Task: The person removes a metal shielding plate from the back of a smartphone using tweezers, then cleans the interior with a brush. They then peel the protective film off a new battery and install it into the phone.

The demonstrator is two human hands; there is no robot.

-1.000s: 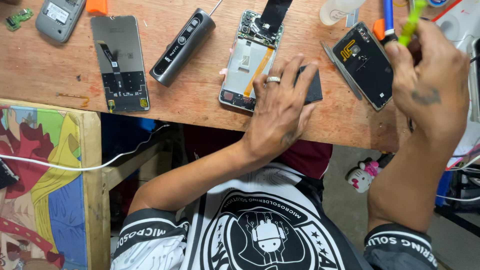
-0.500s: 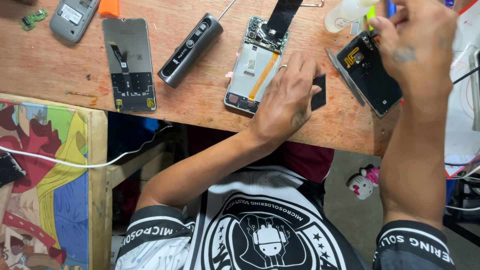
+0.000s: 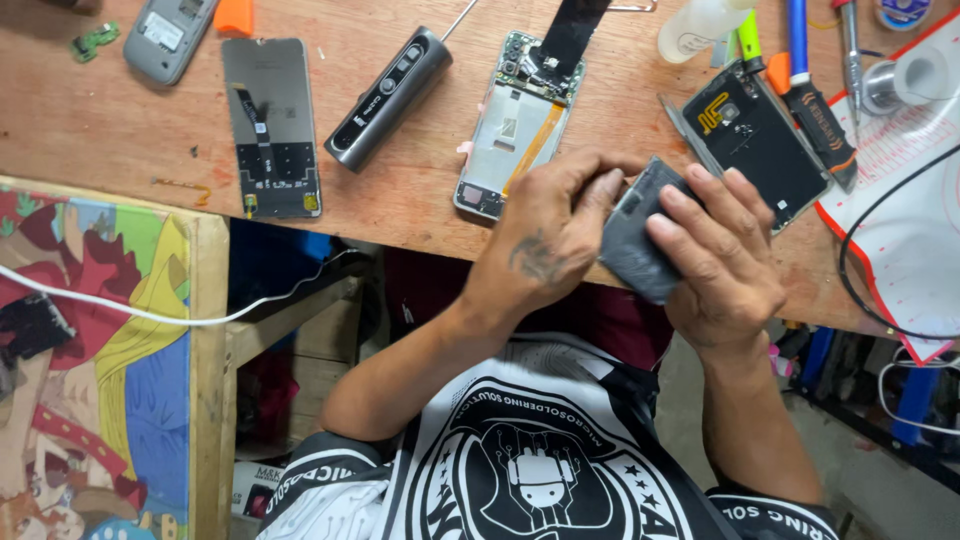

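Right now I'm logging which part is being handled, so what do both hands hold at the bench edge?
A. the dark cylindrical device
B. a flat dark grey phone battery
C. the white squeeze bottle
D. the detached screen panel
B: the left hand and right hand both grip the flat dark grey phone battery over the edge of the wooden bench.

Left hand (image 3: pixel 545 245), right hand (image 3: pixel 720 250) together, gripping
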